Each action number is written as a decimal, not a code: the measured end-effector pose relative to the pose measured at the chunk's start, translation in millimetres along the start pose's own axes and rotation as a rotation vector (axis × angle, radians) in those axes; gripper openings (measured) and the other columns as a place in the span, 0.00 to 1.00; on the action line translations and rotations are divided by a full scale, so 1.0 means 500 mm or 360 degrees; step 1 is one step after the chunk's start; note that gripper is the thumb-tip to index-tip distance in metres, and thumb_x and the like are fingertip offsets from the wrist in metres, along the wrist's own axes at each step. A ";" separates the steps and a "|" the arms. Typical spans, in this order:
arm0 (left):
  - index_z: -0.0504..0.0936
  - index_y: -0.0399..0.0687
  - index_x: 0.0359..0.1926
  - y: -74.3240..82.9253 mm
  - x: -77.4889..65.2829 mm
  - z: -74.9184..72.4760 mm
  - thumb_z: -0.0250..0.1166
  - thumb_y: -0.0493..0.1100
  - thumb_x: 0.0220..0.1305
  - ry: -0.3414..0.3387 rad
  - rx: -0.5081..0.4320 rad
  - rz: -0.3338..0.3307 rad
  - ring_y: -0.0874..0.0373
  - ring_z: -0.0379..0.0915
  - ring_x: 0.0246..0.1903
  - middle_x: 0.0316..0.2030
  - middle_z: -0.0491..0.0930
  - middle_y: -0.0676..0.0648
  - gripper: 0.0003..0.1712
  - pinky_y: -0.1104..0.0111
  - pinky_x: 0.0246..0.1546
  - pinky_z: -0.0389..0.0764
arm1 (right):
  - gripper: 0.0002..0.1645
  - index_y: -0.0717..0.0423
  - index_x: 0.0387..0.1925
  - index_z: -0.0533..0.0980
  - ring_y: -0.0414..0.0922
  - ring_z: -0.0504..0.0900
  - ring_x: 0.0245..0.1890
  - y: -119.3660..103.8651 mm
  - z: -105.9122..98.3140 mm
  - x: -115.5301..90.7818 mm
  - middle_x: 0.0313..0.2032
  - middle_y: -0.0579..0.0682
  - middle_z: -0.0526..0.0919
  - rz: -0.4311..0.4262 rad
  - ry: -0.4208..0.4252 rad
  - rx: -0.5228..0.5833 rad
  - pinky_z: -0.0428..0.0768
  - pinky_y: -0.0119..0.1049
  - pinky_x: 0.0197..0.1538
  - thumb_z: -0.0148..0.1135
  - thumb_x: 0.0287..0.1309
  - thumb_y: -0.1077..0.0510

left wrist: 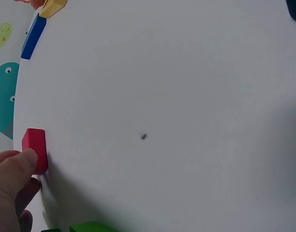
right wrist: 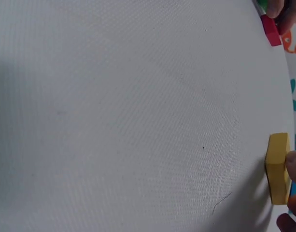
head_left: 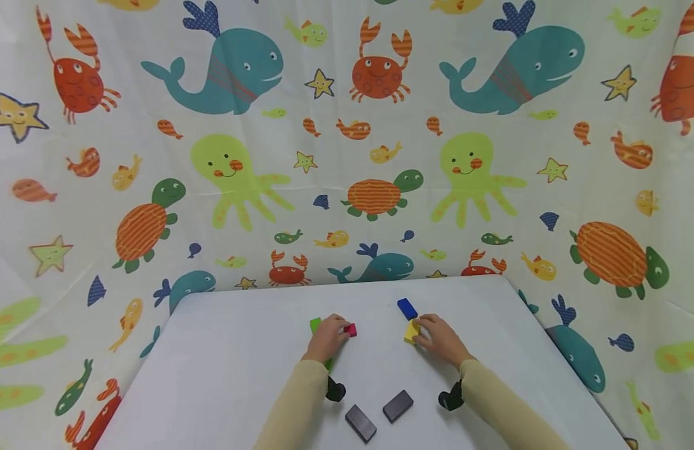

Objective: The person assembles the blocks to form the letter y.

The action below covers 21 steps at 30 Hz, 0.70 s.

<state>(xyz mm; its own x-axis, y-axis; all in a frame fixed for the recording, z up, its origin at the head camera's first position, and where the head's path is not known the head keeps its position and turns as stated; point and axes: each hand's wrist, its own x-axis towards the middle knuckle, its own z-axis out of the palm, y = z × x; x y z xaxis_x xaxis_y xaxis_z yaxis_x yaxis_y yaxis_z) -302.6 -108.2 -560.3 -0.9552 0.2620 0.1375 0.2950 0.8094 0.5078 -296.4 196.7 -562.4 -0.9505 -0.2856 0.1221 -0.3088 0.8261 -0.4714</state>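
My left hand (head_left: 327, 339) pinches a small red block (head_left: 352, 330) between thumb and fingers; in the left wrist view the thumb lies on the red block's (left wrist: 37, 145) near face. A green block (head_left: 315, 324) shows just beyond that hand, and more green (head_left: 329, 364) peeks out by the wrist, partly hidden. Across from it, my right hand (head_left: 441, 340) grips a yellow block (head_left: 411, 333). The thumb presses the yellow block (right wrist: 278, 169) in the right wrist view, its fingers curled behind. Touching or close past the yellow one lies a blue block (head_left: 406, 309).
Two dark grey blocks, one on the left (head_left: 361, 423) and one on the right (head_left: 398, 406), lie flat near the front of the white table (head_left: 229, 375). A curtain (head_left: 336, 144) printed with sea animals hangs behind the table's far edge.
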 end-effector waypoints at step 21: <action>0.86 0.38 0.45 0.058 0.017 0.029 0.69 0.34 0.60 -0.0245 -0.0222 0.0083 0.51 0.77 0.44 0.40 0.83 0.45 0.12 0.59 0.51 0.78 | 0.25 0.56 0.55 0.80 0.56 0.74 0.57 0.001 0.015 0.001 0.56 0.59 0.73 0.0032 -0.0036 0.0179 0.71 0.54 0.61 0.73 0.54 0.57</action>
<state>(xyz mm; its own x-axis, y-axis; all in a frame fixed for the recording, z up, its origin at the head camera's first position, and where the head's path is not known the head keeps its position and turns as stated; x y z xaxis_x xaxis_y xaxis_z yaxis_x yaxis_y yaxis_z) -301.9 -74.8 -556.5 -0.9211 0.3872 0.0406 0.3278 0.7150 0.6176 -296.7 193.3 -569.0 -0.9551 -0.2816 0.0927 -0.2829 0.7722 -0.5689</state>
